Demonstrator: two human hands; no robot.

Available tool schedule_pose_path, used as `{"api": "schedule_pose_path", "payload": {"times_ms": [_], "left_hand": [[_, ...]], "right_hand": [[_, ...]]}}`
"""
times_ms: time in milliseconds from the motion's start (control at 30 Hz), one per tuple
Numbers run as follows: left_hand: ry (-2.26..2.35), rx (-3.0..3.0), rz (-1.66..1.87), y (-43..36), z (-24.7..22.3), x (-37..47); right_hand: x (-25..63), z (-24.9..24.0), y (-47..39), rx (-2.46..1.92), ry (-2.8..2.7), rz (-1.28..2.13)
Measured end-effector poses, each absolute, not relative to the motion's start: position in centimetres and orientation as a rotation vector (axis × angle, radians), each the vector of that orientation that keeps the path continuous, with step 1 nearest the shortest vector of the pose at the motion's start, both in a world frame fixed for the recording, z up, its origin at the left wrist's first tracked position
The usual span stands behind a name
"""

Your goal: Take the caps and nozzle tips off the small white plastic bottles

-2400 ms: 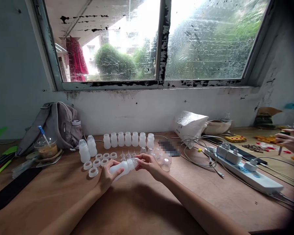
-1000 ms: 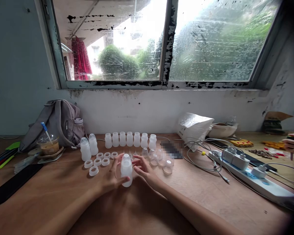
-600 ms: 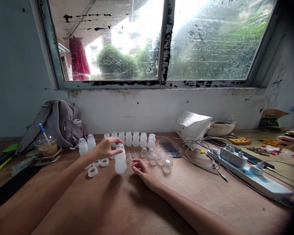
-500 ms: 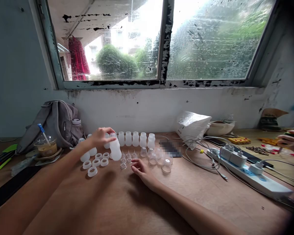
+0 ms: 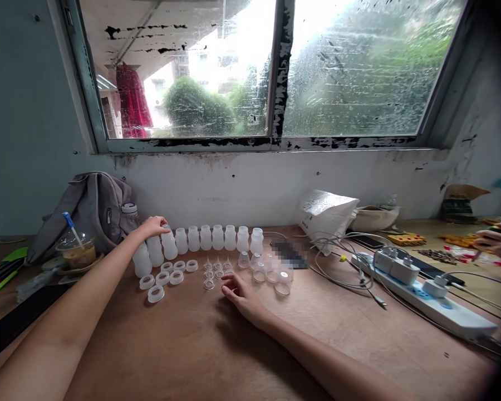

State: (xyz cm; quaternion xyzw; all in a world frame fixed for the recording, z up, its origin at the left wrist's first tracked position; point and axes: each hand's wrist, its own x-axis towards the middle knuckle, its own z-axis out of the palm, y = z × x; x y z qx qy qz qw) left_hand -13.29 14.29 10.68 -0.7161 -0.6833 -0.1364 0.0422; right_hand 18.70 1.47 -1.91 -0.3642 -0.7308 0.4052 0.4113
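Observation:
My left hand (image 5: 155, 226) grips the top of a frosted white bottle (image 5: 169, 245) that stands upright in a curved row of similar bottles (image 5: 217, 238). In front of the row lie several white rings (image 5: 156, 294). My right hand (image 5: 235, 287) rests on the table with its fingers apart and slightly bent, holding nothing. Just left of its fingertips are several clear nipples and small clear discs (image 5: 209, 284). To its right stand several clear domed caps (image 5: 283, 287).
A grey backpack (image 5: 96, 209) and an iced drink cup (image 5: 77, 252) are at the left. At the right lie a white power strip (image 5: 426, 295), cables and a silvery bag (image 5: 328, 214). Another person's hand (image 5: 495, 240) shows at the far right edge.
My left hand has moved left and back. The bottle that was tilted in the air over the rings now stands upright in the row. My right hand has stayed in place.

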Motion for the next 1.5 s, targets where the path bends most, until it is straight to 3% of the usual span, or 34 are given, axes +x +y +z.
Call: {"api": "schedule_pose_path", "payload": {"times_ms": [767,1133,1300,1500], "left_hand": [[-2.104,-2.160,-0.283,15.3,9.5,-13.3],[-1.778,-2.272,-0.253,7.6,8.7,-7.9],[-1.759,-2.384,-0.056,0.6,4.6,-7.3],[-1.882,-2.332,-0.125,-3.5,1.9,-9.0]], "right_hand": [[18.7,-1.4,1.1,-0.951,-1.845,1.040],[18.7,-1.5,1.2,-0.964,-1.867,1.012],[18.5,-1.8,1.1,-0.974,-2.020,0.804],[17.5,-2.6,0.6,-0.830,-2.320,0.356]]}}
